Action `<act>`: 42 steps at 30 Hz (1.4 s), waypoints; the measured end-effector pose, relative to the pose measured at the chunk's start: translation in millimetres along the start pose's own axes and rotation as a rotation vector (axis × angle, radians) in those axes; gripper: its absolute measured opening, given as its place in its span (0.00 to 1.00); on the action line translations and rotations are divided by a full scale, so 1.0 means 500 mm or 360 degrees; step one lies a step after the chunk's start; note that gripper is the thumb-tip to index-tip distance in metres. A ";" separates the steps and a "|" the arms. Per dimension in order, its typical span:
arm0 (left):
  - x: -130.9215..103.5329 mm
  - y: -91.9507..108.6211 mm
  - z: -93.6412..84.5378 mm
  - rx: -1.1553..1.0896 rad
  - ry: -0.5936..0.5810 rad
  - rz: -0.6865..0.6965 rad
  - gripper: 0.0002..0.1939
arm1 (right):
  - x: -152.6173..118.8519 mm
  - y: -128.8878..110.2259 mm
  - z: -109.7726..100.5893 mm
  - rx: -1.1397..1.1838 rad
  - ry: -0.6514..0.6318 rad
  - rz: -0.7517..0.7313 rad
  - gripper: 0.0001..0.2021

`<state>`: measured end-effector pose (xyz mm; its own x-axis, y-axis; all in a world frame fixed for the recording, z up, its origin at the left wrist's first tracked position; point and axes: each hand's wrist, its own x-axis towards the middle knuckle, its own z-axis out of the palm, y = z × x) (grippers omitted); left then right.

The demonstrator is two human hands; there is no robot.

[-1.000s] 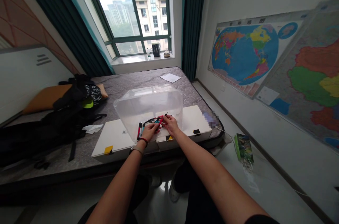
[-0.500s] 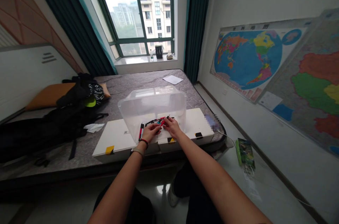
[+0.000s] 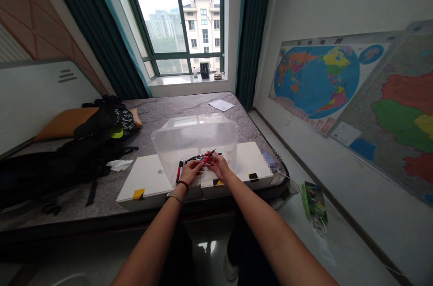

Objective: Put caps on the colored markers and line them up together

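Gripping the red pen point(image 3: 207, 158) at fingertip level, the left hand point(image 3: 191, 172) and right hand point(image 3: 219, 167) sit close together by the clear bin point(image 3: 196, 137), apparently for steady control; the white boxes point(image 3: 251, 155) beneath likely provide raised support.

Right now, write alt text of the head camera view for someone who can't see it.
Two bare hands, left and right, hold a red and black pen at a clear plastic bin with more pens. White boxes lie beneath on a mattress, before a window.
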<state>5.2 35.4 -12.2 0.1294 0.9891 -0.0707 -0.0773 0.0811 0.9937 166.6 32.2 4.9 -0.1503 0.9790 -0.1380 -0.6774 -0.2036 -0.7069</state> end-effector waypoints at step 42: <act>-0.012 0.014 0.009 -0.0175 0.0113 0.0052 0.25 | 0.003 0.017 -0.006 -0.0379 0.0091 -0.0157 0.16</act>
<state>8.3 29.5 -4.6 0.0550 0.9973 -0.0486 -0.1887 0.0582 0.9803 162.8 31.9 -3.2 -0.0463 0.9944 -0.0945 -0.4968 -0.1050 -0.8615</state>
